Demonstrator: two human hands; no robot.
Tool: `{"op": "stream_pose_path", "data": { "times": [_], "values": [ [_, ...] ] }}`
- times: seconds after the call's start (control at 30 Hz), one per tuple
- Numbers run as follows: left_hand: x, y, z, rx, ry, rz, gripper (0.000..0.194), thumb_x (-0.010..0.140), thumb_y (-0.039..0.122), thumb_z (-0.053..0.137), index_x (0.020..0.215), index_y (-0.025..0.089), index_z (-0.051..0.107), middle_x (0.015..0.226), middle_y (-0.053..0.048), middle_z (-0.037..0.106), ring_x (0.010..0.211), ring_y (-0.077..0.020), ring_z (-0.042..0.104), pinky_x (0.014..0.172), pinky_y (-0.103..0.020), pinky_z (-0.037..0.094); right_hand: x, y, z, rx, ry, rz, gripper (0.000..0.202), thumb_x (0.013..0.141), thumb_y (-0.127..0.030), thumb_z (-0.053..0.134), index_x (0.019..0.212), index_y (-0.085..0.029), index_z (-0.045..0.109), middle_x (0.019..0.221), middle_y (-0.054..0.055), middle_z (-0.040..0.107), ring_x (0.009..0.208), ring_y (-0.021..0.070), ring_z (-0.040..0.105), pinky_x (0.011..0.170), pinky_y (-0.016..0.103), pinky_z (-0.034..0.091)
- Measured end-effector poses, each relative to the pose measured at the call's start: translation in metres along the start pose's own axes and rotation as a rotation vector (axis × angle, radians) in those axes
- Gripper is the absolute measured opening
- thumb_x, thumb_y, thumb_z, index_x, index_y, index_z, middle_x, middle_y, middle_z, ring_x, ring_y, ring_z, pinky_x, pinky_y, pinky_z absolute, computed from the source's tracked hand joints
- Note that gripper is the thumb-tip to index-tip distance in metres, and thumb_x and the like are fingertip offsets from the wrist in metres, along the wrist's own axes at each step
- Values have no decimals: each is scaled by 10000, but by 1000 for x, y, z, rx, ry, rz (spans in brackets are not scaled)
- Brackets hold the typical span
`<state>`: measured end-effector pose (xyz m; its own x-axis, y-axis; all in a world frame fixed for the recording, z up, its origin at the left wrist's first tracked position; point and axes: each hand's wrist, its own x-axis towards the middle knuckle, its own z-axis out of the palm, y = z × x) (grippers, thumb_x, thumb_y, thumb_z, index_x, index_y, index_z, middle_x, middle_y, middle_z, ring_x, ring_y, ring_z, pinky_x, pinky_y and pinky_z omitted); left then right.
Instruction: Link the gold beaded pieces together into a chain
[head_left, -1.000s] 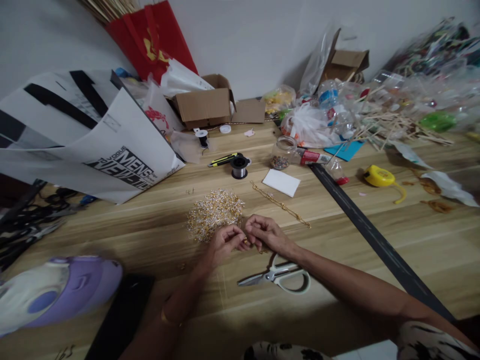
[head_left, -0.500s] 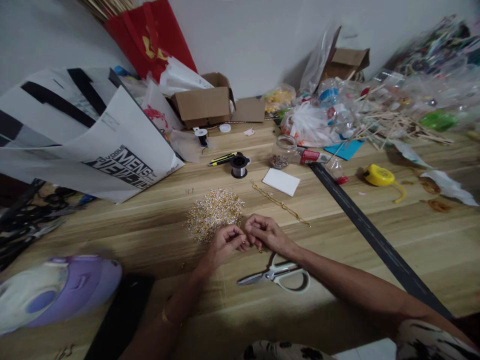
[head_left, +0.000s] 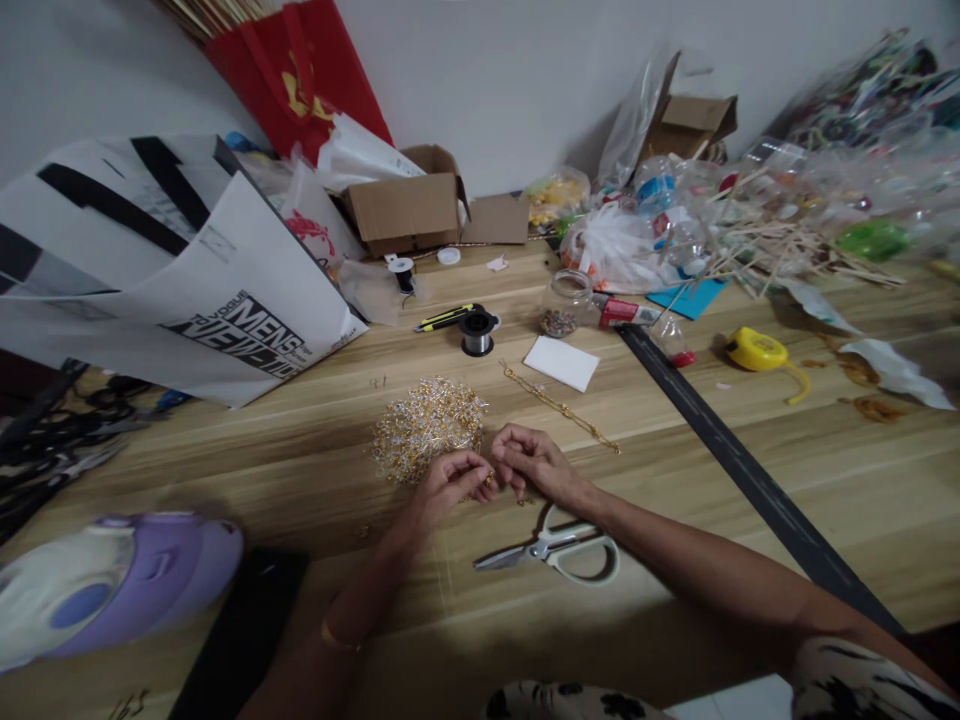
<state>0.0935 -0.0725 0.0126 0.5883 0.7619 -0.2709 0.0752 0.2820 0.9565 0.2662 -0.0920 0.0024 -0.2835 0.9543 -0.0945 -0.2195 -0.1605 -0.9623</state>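
Observation:
My left hand (head_left: 457, 478) pinches a small gold bead piece (head_left: 490, 479) between thumb and fingers. Close beside it, my right hand (head_left: 534, 462) is closed in a pinch; whatever its fingertips hold is too small to make out. A few gold bits (head_left: 525, 501) show just below the right fingers. Behind the left hand lies a heap of gold and clear beads on wire (head_left: 429, 425). A gold chain (head_left: 562, 405) stretches across the table beyond the right hand. Scissors with pale handles (head_left: 551, 548) lie under and in front of the right wrist.
Beyond the beads stand a wire spool (head_left: 477, 333), a yellow-black cutter (head_left: 446, 319), a jar of beads (head_left: 564, 303) and a white card (head_left: 562, 362). A black strip (head_left: 720, 440) and tape measure (head_left: 757, 350) lie right. At left are a paper bag (head_left: 247, 290) and purple-white case (head_left: 165, 570).
Both hands stay nearly in place, with slight finger movement. The gold piece at the left fingertips shows more clearly now.

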Motion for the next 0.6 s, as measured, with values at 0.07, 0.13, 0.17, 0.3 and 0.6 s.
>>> {"op": "stream_pose_path", "data": {
  "times": [0.07,0.13,0.17,0.3,0.6],
  "values": [
    [0,-2,-1,3,-16,14,312,699,389,685,813,103,631,720,-49,660,637,-132,612,631,-256,496,0,-2,0,-8,4,4,303,778,-439,616,755,-152,522,511,-60,537,353,40,448,343,139,394],
    [0,-4,-1,12,-21,19,314,684,360,705,847,100,636,762,-62,671,656,-132,610,646,-259,495,0,-3,0,-23,4,8,301,779,-437,614,749,-151,524,508,-59,533,355,42,451,344,139,393],
    [1,-5,-1,18,-21,22,310,678,347,711,849,99,637,774,-66,674,661,-130,608,652,-259,493,0,-4,0,-29,2,9,298,781,-434,613,750,-151,525,508,-59,533,355,42,451,344,139,392],
    [1,-8,0,36,6,45,268,675,316,717,817,105,630,773,-64,675,674,-129,607,663,-254,486,0,-4,0,-30,-5,5,283,789,-421,608,758,-151,529,514,-59,535,352,39,441,342,139,391],
    [2,-8,2,102,93,68,218,678,274,712,785,110,616,760,-61,663,710,-143,614,689,-254,477,0,0,-2,-28,-31,-2,270,803,-407,598,771,-146,535,515,-57,537,357,35,438,350,131,370]
  ]
}}
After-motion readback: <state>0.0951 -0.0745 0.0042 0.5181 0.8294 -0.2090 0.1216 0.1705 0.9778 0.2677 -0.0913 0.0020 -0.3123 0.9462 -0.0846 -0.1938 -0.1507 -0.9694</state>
